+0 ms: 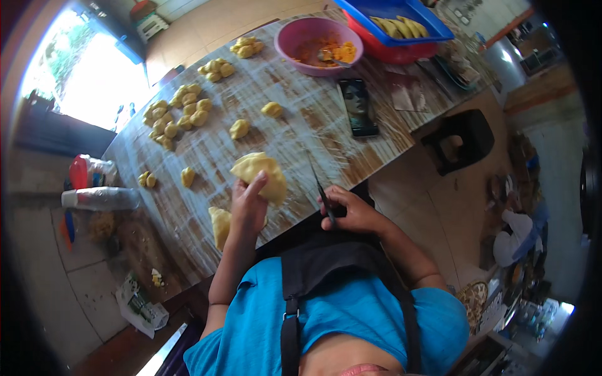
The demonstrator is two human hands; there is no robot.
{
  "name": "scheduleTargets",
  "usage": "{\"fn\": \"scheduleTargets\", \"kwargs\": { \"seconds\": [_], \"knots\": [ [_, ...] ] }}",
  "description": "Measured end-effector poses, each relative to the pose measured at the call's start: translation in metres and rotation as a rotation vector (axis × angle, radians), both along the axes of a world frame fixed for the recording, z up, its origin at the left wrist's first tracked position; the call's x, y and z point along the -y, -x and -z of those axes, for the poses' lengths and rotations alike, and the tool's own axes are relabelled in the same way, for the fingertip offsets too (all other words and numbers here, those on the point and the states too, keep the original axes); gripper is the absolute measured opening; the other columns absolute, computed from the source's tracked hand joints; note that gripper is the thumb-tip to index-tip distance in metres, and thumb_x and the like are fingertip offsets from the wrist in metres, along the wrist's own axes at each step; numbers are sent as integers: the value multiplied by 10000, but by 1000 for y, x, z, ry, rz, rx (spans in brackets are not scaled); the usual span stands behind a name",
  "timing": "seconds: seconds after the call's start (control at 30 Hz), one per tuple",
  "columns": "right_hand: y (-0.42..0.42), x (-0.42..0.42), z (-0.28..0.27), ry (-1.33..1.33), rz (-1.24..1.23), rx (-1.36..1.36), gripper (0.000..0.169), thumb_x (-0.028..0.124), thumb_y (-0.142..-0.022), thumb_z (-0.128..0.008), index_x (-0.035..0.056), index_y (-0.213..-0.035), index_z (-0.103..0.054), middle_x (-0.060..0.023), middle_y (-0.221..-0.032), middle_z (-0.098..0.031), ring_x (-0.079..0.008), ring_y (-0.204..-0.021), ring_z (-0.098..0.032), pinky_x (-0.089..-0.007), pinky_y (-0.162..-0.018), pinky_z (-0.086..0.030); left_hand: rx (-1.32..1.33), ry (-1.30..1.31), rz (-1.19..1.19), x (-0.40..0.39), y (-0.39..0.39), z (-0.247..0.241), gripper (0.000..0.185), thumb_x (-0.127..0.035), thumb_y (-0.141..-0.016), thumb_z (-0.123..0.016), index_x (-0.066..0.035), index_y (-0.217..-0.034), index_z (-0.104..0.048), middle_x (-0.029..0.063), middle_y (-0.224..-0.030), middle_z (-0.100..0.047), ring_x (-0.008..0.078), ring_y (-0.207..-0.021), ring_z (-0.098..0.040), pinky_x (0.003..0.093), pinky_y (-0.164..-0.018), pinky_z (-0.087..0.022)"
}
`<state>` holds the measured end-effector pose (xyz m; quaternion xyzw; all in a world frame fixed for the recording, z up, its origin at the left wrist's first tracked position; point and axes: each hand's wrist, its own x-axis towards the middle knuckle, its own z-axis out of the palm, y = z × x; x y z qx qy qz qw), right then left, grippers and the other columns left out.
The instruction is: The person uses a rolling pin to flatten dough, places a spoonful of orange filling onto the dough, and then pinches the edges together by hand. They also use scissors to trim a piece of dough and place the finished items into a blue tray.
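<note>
My left hand [249, 202] grips a folded half-round of pale yellow dough [265, 176] above the table, thumb on its near face. In my right hand [350, 211], near the table's front edge, is a thin dark-handled knife [320, 188], its narrow blade pointing away from me. Another piece of flat dough [219, 225] lies on the table, partly hidden behind my left forearm. Past my hands, single dough balls [239, 129] sit apart from one another, and clusters of dough balls [162, 117] rest toward the far left edge.
The table [301, 127] has a clear plastic cover. A pink bowl [316, 70] holds orange filling and a spoon. Beside it, a blue tray [437, 35] with filled dough pieces sits on a red basin [400, 52]. A phone [358, 108] lies nearby; a black stool [458, 141] stands right.
</note>
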<state>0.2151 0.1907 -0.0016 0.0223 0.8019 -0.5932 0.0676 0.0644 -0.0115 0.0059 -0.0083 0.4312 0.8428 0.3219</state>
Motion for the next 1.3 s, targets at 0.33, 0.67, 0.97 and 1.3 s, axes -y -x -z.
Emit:
{"fn": "scheduleTargets", "kwargs": {
  "seconds": [0.33,0.67,0.97,1.3],
  "knots": [
    [12,5,-8,-3,-158,100,484,427,-716,-779,-6,-840,-600,-90,-879,-510,-220,-867,-526,-338,-781,-421,-290,205,81,-10,-10,-2,309,-127,-859,-689,-13,-1114,-557,51,-1007,-650,133,-916,-627,298,-816,-501],
    [9,-19,-22,-96,-155,80,535,434,-686,-815,5,-665,-496,-59,-722,-470,-183,-707,-492,-320,-646,-390,-662,512,414,-2,4,-15,265,-177,-855,-687,17,-1018,-608,46,-895,-662,110,-823,-628,279,-737,-507],
    [8,-34,-29,-135,-185,64,505,370,-674,-826,2,-689,-481,-57,-713,-454,-185,-677,-471,-313,-630,-381,-576,428,516,-14,9,-5,270,-247,-955,-571,14,-969,-638,5,-800,-638,57,-731,-571,243,-653,-471],
    [8,-59,-24,-162,-136,40,496,374,-656,-831,9,-692,-497,-53,-718,-465,-186,-687,-481,-319,-634,-385,-571,402,732,-47,16,-11,322,-303,-934,-601,12,-976,-647,-1,-800,-637,60,-744,-568,254,-666,-467]
  ]
}}
